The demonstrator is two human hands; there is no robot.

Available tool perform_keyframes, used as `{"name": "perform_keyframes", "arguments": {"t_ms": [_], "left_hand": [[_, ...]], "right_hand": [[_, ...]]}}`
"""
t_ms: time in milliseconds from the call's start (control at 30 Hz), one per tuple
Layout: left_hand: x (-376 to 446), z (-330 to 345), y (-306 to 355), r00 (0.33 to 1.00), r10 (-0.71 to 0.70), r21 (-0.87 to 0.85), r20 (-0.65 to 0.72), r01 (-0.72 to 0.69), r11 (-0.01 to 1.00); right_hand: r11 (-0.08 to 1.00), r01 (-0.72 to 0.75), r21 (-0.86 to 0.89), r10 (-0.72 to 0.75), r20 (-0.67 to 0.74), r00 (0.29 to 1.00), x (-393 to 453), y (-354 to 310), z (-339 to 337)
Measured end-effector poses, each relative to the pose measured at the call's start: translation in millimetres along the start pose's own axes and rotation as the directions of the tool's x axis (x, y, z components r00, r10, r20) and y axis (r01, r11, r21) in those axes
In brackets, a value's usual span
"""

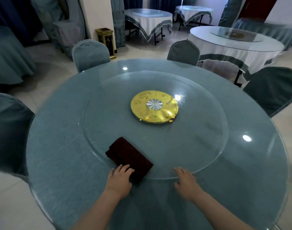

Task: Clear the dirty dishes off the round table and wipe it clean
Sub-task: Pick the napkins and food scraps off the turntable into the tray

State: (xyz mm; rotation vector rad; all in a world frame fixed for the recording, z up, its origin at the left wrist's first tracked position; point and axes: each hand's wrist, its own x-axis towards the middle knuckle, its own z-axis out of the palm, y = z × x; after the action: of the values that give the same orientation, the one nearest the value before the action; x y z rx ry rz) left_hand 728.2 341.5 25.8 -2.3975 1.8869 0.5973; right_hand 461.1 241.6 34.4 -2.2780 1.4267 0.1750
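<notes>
One round desk with a blue-grey cloth under glass carries a glass turntable on a gold hub. Several food crumbs lie at the hub's near edge. A folded dark red cloth lies across the turntable's near-left rim. Left hand rests flat on the cloth's near end, fingers extended. Right hand rests at the turntable's near rim, fingers relaxed, holding nothing.

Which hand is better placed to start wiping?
Left. The left hand already rests on the cloth; the right hand lies on bare glass, apart from it.
</notes>
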Motion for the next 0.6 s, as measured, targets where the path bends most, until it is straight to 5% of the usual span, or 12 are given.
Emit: {"name": "perform_keyframes", "arguments": {"t_ms": [367, 600], "left_hand": [[51.8, -35.7, -17.0, 0.964, -0.184, -0.054, -0.194, 0.177, 0.983], [121.2, -44.6, -23.8, 0.944, -0.190, -0.149, -0.271, 0.153, 0.977]], "right_hand": [[0.995, 0.023, 0.092, -0.017, -0.068, 0.998, 63.8, 15.3, -24.0], [0.985, 0.017, 0.173, 0.013, -0.174, 0.985, 131.7, 32.0, -53.9]]}}
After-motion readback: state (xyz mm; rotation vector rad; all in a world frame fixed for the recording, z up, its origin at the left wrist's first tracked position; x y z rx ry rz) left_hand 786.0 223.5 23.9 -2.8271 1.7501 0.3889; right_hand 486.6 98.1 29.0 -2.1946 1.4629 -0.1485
